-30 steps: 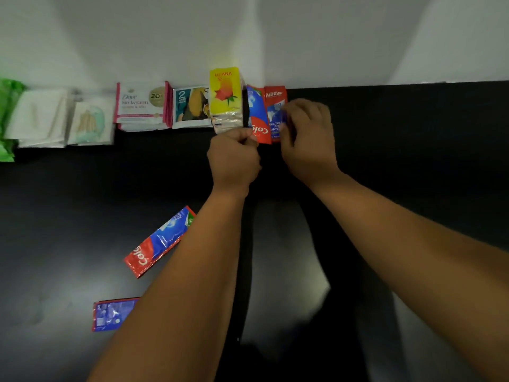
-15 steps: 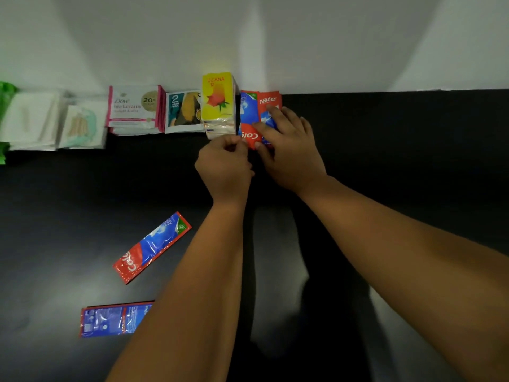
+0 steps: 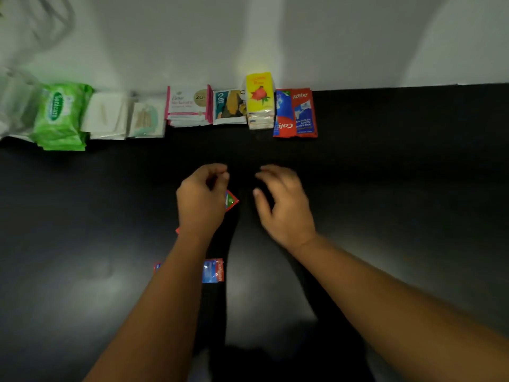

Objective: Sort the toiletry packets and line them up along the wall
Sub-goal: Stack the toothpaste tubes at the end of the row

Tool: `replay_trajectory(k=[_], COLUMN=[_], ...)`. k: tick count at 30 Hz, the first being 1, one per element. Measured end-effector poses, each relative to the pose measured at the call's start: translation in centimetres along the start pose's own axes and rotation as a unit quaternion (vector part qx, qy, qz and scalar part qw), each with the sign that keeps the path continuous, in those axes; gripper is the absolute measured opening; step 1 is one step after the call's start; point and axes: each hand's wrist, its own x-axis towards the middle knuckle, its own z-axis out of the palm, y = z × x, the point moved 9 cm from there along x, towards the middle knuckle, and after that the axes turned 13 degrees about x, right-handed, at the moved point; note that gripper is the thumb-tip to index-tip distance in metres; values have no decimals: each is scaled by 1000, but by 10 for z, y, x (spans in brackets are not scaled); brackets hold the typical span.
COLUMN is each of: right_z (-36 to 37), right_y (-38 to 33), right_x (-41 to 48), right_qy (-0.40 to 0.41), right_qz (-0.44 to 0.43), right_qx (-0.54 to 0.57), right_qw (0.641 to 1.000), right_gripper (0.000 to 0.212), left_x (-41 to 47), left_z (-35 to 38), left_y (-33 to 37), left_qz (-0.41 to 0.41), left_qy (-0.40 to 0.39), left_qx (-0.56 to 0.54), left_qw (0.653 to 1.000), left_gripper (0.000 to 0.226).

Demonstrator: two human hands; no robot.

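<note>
Nearest, a blue toothpaste sachet (image 3: 213,271) lies flat on the black table (image 3: 385,188), half hidden by the forearm. At its 12 o'clock a red Colgate sachet (image 3: 232,200) lies under the left hand (image 3: 202,199), whose fingers are loosely curled and grip nothing; contact cannot be told. At 3 o'clock the right hand (image 3: 283,202) hovers, relaxed and empty. Against the wall (image 3: 248,37) the sorted row runs from 9 to 3 o'clock: green wipes pack (image 3: 62,114), Dove sachets (image 3: 188,104), yellow packets (image 3: 260,97), Colgate pair (image 3: 296,114). Step: fetching a loose sachet. Next: pinch the red one, then carry it to the Colgate pair.
</note>
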Motion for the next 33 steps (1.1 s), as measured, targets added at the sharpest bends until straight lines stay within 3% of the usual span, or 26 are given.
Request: replay_trajectory(k=[3, 6, 8, 13, 23, 26, 29, 33], right_z=[39, 59, 70, 90, 78, 69, 55, 37], right_y=[-18, -22, -20, -17, -27, -31, -30, -5], right_x=[-21, -17, -8, -2, -3, -5, -4, -4], right_qy=[-57, -108, -153, -223, -147, -99, -18, 76], right_qz=[35, 52, 56, 38, 12, -8, -15, 69], right_qx=[5, -67, -106, -191, -135, -107, -52, 71], right_qw=[998, 991, 981, 955, 980, 989, 998, 992], right_gripper=[40, 54, 58, 48, 22, 19, 16, 12], left_x=[-14, -25, -33, -33, -18, -3, 17, 37], left_z=[-16, -20, -22, -21, -23, -29, -36, -30], left_y=[-45, -80, -89, -87, -76, -68, -48, -10], left_qz=[-28, -17, -17, -5, 51, 75, 94, 95], left_qy=[-47, -122, -148, -164, -193, -163, -122, -88], left_qx=[65, 198, 219, 227, 176, 157, 69, -106], left_qw=[996, 972, 964, 960, 964, 971, 986, 986], left_gripper=[22, 45, 55, 42, 31, 20, 11, 15])
